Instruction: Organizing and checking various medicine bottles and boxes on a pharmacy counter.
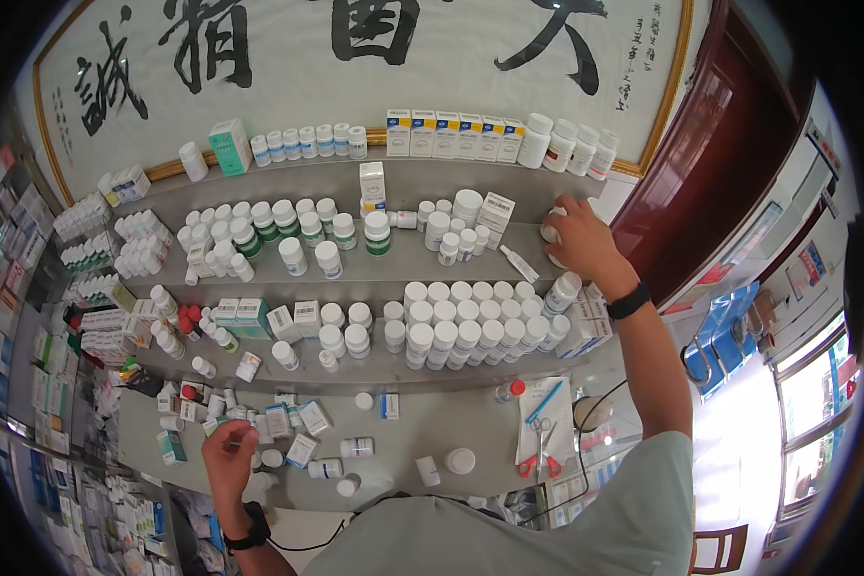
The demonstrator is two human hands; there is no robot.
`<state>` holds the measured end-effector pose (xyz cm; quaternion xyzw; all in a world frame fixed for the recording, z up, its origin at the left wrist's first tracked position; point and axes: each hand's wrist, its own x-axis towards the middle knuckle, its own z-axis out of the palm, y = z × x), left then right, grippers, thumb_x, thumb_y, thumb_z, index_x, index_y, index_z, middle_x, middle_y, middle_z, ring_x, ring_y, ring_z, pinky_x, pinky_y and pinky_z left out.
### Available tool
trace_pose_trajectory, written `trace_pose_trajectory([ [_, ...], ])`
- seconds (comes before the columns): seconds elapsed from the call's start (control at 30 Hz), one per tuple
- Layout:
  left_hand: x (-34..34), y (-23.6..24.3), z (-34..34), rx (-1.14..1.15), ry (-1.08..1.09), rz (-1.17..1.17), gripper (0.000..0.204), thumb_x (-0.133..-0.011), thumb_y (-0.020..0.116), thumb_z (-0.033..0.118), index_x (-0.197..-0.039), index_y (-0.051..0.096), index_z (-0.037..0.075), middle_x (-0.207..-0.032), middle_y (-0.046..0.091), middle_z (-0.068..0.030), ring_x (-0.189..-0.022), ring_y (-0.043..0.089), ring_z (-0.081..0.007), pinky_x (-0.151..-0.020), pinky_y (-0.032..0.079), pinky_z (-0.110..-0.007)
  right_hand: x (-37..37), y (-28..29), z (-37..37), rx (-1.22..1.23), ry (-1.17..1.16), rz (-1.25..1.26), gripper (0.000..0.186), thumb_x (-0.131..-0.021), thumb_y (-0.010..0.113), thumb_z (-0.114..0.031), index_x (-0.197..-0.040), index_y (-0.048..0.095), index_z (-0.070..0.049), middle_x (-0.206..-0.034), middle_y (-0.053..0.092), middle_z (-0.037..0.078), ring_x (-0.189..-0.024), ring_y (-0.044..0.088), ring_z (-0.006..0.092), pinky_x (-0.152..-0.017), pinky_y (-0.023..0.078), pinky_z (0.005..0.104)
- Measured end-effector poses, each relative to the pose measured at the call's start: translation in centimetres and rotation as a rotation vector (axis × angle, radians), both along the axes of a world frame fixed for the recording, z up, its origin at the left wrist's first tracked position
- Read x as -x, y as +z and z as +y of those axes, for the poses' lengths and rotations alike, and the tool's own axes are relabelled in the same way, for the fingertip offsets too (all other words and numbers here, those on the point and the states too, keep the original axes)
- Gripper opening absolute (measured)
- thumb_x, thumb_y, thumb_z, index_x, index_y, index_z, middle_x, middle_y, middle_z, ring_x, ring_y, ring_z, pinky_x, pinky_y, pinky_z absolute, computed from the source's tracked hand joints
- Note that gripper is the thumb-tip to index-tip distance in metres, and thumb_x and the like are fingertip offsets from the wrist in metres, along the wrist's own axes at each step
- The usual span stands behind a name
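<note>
Curling over a white bottle [549,233] near the right edge of a shelf [403,263], the right hand [586,240] could topple it by brushing sideways; whether its fingers or the half-curled left hand [228,459] grip anything, I cannot tell.

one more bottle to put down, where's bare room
Bare desk lies between the clear red-capped bottle and round white tub; bare shelf, left of the white tube. Boxes and bottles crowd the desk near the left hand.
</note>
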<state>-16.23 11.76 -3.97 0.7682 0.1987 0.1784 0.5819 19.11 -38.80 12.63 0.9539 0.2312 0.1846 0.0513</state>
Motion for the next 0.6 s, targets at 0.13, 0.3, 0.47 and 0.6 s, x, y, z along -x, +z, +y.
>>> trace_pose_trajectory([
  [0.13,-0.6,-0.4,0.0,-0.03,0.002,0.001,0.016,-0.089,0.077,0.006,-0.103,0.072,-0.001,-0.087,0.07,-0.0023,-0.076,0.062,-0.0088,-0.071,0.051,-0.025,-0.2,1.0,1.7,-0.271,0.105,-0.013,0.03,-0.083,0.076,-0.021,-0.11,0.073,-0.007,-0.115,0.065,0.013,-0.111,0.061,0.0348,-0.091,0.055,0.0453],
  [0.3,-0.9,-0.3,-0.4,-0.049,0.016,0.027,0.015,-0.089,0.076,0.005,-0.102,0.073,-0.001,-0.087,0.071,-0.002,-0.077,0.061,-0.0083,-0.071,0.051,-0.025,-1.1,0.9,5.8,-0.328,0.237,0.016,0.03,-0.084,0.072,-0.02,-0.11,0.069,-0.005,-0.108,0.068,0.017,-0.108,0.063,0.0374,-0.089,0.053,0.0485],
  [0.47,-0.4,-0.7,-0.1,-0.038,0.017,-0.013,0.016,-0.089,0.076,0.006,-0.103,0.072,-0.001,-0.088,0.071,-0.0025,-0.077,0.062,-0.0089,-0.07,0.051,-0.025,-1.8,1.1,5.9,-0.357,0.15,0.194,0.029,-0.081,0.072,-0.019,-0.105,0.066,-0.005,-0.105,0.068,0.018,-0.105,0.064,0.0382,-0.088,0.052,0.0487],
  [0.6,-0.3,-0.4,0.3,-0.048,0.023,-0.011,0.017,-0.089,0.076,0.007,-0.104,0.072,-0.001,-0.088,0.071,-0.0029,-0.077,0.062,-0.0092,-0.069,0.051,-0.025,-0.5,1.2,5.3,-0.432,0.155,-0.016,0.03,-0.08,0.074,-0.015,-0.106,0.063,-0.005,-0.104,0.068,0.015,-0.102,0.064,0.0366,-0.086,0.053,0.0466],
])
